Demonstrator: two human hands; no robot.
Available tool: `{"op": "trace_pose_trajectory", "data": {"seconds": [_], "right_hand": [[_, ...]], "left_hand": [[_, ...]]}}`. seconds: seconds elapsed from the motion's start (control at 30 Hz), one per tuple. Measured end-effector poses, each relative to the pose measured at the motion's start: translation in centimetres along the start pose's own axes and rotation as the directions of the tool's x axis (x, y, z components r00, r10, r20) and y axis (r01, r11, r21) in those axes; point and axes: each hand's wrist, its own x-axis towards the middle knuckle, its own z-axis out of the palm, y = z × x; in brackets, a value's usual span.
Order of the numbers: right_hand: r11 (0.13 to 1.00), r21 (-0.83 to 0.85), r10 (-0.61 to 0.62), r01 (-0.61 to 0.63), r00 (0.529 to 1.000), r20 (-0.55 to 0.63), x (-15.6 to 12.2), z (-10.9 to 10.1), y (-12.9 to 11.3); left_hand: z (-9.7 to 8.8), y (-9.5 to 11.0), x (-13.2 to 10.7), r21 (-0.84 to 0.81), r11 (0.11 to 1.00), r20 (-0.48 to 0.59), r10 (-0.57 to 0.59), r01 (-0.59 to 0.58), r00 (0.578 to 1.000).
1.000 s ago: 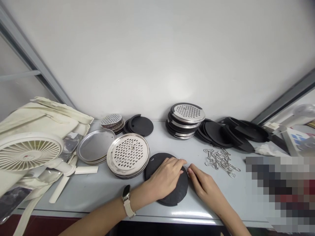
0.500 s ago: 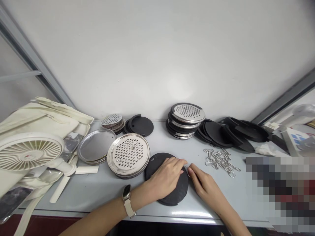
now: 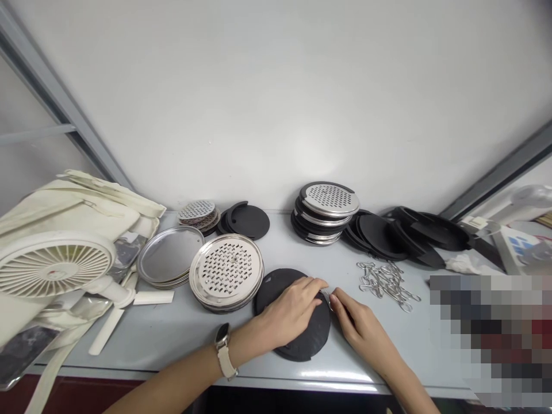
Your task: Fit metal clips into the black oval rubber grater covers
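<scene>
A black round disc [image 3: 280,287] lies flat on the table in front of me. My left hand [image 3: 297,305] reaches across it, fingers bent and gripping near its right edge; the undersides of those fingers are hidden. My right hand [image 3: 357,319] pinches a small shiny wire clip [image 3: 329,300] at that same edge, close to my left fingertips. Most of the clip is covered by my fingers. To the right lies a loose pile of similar bent wire clips [image 3: 383,282]. Just left of the disc stands a stack of perforated metal grater plates [image 3: 226,270].
Plain metal discs [image 3: 170,256], smaller grater discs [image 3: 197,211] and black discs [image 3: 250,221] sit on the left. Grater plates in black rims [image 3: 330,198] are stacked at the back, beside black parts [image 3: 382,236]. A white fan [image 3: 56,264] and cream bag [image 3: 64,210] occupy the far left.
Both hands stay almost in place at the disc's right edge. The view has shifted very slightly; nothing else has visibly moved.
</scene>
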Motion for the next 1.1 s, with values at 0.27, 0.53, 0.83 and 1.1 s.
{"op": "trace_pose_trajectory", "data": {"seconds": [0.27, 0.53, 0.83, 1.1], "right_hand": [[1.0, 0.011, -0.013, 0.014, 0.999, -0.042, -0.01, -0.32, -0.1], [0.999, -0.029, -0.037, 0.038, 0.999, 0.023, 0.14, -0.18, -0.22], [0.999, -0.022, -0.046, 0.046, 0.999, 0.018, 0.09, -0.2, -0.43], [0.997, -0.042, -0.061, 0.06, 0.998, -0.022, -0.01, -0.19, -0.39]], "left_hand": [[-0.11, 0.26, -0.09, 0.021, 1.0, 0.02, 0.023, -0.023, 1.0], [-0.15, 0.37, -0.03, 0.089, 0.996, -0.001, 0.025, -0.025, 1.0], [-0.15, 0.25, -0.08, 0.085, 0.995, 0.004, 0.052, -0.052, 0.999], [-0.2, 0.31, -0.03, 0.063, 0.997, 0.0, 0.045, -0.045, 0.999]]}}
